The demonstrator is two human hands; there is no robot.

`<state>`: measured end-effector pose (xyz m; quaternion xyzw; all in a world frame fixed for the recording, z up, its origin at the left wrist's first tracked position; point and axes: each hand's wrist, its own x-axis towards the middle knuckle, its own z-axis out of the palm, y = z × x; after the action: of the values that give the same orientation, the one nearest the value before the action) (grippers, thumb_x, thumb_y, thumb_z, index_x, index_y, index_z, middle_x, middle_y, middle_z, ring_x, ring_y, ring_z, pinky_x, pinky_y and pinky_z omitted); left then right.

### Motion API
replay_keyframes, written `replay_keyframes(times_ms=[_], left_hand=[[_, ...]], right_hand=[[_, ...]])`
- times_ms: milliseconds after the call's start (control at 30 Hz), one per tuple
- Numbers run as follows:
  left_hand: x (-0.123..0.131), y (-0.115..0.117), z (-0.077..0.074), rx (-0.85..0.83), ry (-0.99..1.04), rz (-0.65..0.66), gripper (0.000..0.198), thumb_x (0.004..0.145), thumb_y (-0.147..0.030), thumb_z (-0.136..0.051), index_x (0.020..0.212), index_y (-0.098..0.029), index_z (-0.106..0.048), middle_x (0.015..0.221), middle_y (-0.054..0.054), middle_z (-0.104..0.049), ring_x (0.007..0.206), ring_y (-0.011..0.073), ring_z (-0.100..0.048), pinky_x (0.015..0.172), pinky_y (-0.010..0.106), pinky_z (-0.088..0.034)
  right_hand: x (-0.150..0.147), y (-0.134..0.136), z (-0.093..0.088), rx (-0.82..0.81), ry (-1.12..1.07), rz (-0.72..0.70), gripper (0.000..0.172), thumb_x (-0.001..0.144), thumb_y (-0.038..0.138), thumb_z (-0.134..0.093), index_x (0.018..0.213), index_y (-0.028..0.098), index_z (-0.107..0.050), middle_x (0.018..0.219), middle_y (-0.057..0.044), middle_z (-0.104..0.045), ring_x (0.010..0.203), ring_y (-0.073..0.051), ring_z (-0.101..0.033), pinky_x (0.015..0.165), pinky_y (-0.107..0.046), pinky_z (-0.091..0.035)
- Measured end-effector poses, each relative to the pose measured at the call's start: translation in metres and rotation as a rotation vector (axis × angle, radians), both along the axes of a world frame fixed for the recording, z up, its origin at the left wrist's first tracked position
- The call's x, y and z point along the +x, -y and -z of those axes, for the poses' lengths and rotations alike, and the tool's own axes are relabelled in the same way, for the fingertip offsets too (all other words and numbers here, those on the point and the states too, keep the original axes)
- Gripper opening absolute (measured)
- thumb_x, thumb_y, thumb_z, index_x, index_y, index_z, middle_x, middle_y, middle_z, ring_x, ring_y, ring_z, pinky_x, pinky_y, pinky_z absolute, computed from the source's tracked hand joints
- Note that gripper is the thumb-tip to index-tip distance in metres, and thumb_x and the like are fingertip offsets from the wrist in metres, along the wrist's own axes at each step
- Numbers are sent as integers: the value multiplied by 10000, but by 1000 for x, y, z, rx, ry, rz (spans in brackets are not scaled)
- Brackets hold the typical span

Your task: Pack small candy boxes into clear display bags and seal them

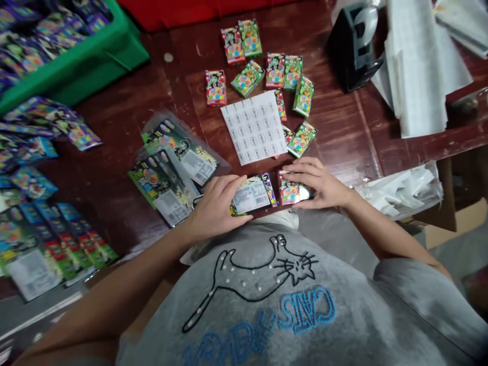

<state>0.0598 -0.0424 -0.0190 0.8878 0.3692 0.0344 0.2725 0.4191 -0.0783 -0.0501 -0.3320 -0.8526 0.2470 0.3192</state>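
Near the table's front edge, close to the body, my left hand [217, 206] grips a small dark packet [251, 195] that has a white printed label and a purple-yellow end. My right hand [318, 183] is closed over a small red printed box [288, 192], its fingers lying across the top. Packet and box lie almost end to end, with a narrow gap between them. Just beyond the hands is a white sheet of round stickers [255, 127], partly covering some red boxes. A green box [302, 139] sits at its right edge.
Flat clear-sleeved packs [168, 178] lie left of my left hand. Further left are a green bin [125, 51] full of purple packets and more packs [34, 249]. Several small boxes [247, 79] stand beyond the sheet. A black tape dispenser [353, 51] and white papers [417, 71] are at right.
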Motion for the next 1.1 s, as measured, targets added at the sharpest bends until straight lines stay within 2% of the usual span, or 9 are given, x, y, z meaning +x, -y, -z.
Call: replay_keyframes(times_ms=[100,200,367,567,700,867,1000,1100], left_hand=[[0,-3,0,-9,13,47,938,855,-504,-801,1629,-190,-374,1480,179,-549,1355,383,-525,1202,565,-433],[-1,-6,5,-17,11,79,947,846,-492,-811,1630,-180,-383,1473,189,-555,1353,392,-526,1198,574,-428],[-6,-9,6,-46,11,115,934,846,-461,-813,1635,-189,-393,1497,186,-547,1364,391,-523,1207,570,-412],[-9,-11,1,-61,35,89,931,862,-499,-795,1634,-197,-371,1499,173,-528,1376,361,-516,1213,549,-416],[-4,-9,-1,-82,67,97,944,852,-472,-799,1639,-198,-355,1519,168,-511,1399,357,-503,1220,531,-421],[0,-8,4,-72,11,84,930,828,-423,-816,1618,-179,-391,1483,182,-542,1364,374,-516,1206,544,-422],[-1,-10,7,-70,-21,78,938,829,-451,-813,1624,-182,-395,1484,187,-537,1363,396,-501,1199,561,-405],[1,-9,6,-60,-51,63,954,815,-497,-818,1625,-212,-404,1466,166,-552,1326,397,-513,1174,563,-401]], right_hand=[[-20,-7,20,-29,-8,-111,902,902,563,-808,1677,362,-394,1571,-89,-632,1433,-310,-543,1195,-566,-459],[-24,-16,30,-62,14,-154,831,909,549,-802,1643,356,-464,1587,-80,-624,1444,-312,-531,1197,-563,-459],[-22,-22,21,-113,-25,-169,823,885,551,-836,1611,345,-509,1593,-92,-620,1433,-299,-569,1206,-561,-441],[-20,-21,7,-121,-42,-205,745,919,515,-816,1585,335,-533,1558,-93,-644,1407,-271,-587,1178,-533,-469],[-27,-25,9,-105,-20,-207,750,929,546,-796,1596,326,-531,1589,-80,-623,1426,-279,-578,1207,-527,-444],[-35,-30,18,-108,135,-197,702,949,608,-740,1555,284,-595,1585,-96,-630,1424,-338,-558,1178,-567,-451],[-32,-31,22,-107,146,-185,716,958,620,-721,1567,270,-580,1603,-98,-612,1403,-346,-557,1178,-578,-450],[-29,-29,20,-138,125,-122,763,937,636,-737,1590,290,-549,1619,-97,-597,1424,-358,-535,1209,-608,-417]])
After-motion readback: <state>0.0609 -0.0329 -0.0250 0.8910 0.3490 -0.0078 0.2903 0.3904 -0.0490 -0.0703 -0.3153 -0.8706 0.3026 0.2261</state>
